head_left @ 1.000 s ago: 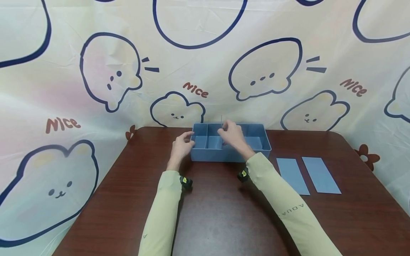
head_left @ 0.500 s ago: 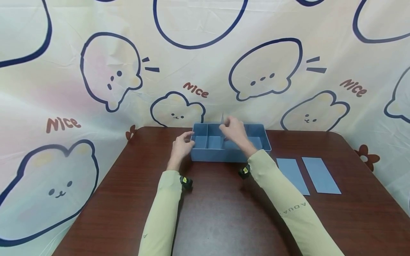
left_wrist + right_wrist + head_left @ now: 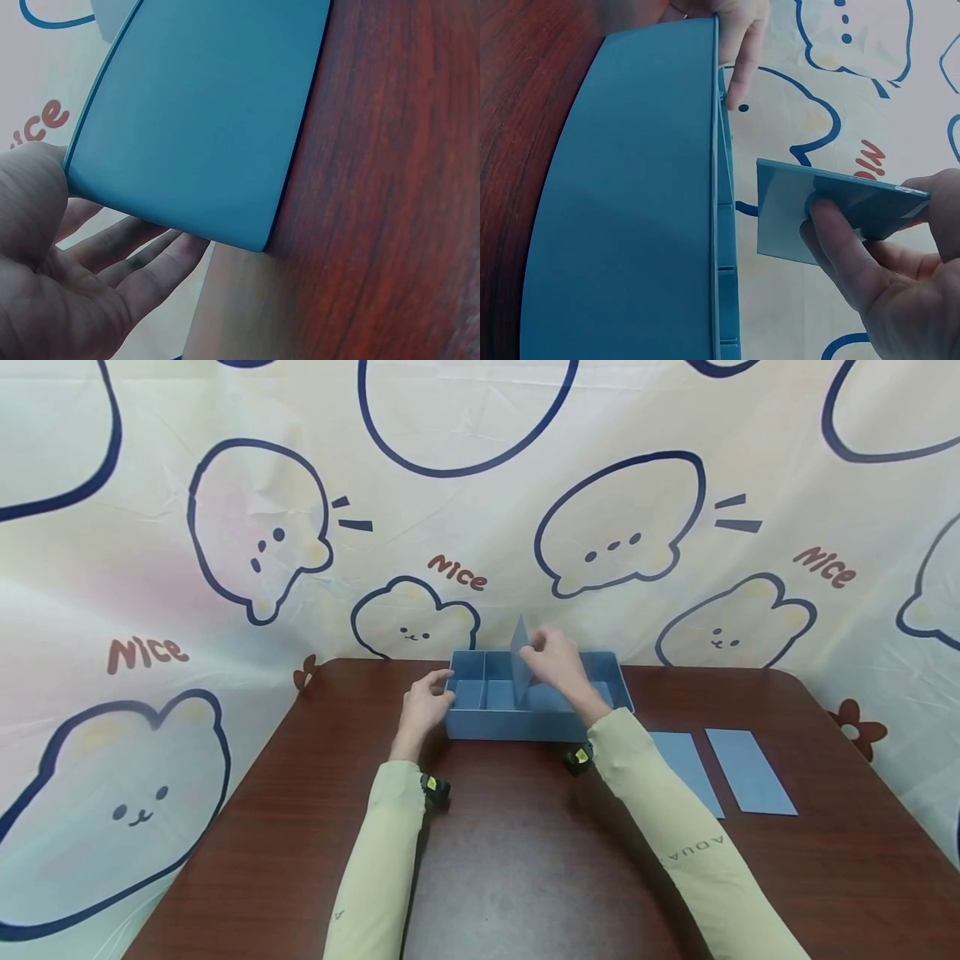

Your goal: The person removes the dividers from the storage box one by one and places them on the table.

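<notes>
Blue divider (image 3: pixel 519 660) was pinched by your right hand (image 3: pixel 557 660); your left hand (image 3: pixel 424 704), uncurled, touched the compartmented box (image 3: pixel 510 725).

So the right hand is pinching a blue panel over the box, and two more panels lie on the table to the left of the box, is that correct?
Not quite. The two other panels lie to the right of the box, as the head view shows. The right hand does pinch a blue panel over it.
</notes>
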The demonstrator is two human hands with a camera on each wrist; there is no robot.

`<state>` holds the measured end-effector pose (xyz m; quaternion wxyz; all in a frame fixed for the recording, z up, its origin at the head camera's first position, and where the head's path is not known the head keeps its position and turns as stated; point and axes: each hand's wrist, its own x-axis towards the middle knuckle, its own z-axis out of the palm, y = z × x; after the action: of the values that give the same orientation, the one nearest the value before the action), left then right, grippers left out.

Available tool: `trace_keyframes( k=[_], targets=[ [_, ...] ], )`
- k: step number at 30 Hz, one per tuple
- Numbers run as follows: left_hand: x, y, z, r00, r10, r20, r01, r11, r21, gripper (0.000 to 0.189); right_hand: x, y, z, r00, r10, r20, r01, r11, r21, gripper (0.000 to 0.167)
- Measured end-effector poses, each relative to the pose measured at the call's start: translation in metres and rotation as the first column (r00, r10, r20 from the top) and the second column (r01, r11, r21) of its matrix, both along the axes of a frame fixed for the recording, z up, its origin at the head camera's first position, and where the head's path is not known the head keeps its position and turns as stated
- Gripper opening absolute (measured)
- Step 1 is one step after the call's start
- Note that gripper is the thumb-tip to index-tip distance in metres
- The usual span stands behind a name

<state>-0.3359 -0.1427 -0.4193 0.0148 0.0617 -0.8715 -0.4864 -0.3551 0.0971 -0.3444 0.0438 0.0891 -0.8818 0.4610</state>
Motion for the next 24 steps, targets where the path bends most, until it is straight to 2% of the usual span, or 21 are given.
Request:
trace_keyframes(
  k=[11,21,24],
  targets=[
    [0.000,0.000,-0.001,1.000,-0.002,0.004,0.002,1.000,0.009,0.046,0.003,0.018,-0.001,1.000,0.014,0.025,-0.013,0.999,-0.029,0.022],
    [0.002,-0.002,-0.003,1.000,0.006,-0.004,-0.006,1.000,0.004,0.046,0.012,0.031,-0.006,0.998,0.062,-0.028,-0.064,0.995,-0.072,0.019],
    [0.000,-0.001,-0.002,1.000,-0.003,-0.009,0.003,1.000,-0.001,0.046,0.014,0.036,-0.006,0.998,0.058,-0.026,-0.059,0.997,-0.050,0.019]
  ],
)
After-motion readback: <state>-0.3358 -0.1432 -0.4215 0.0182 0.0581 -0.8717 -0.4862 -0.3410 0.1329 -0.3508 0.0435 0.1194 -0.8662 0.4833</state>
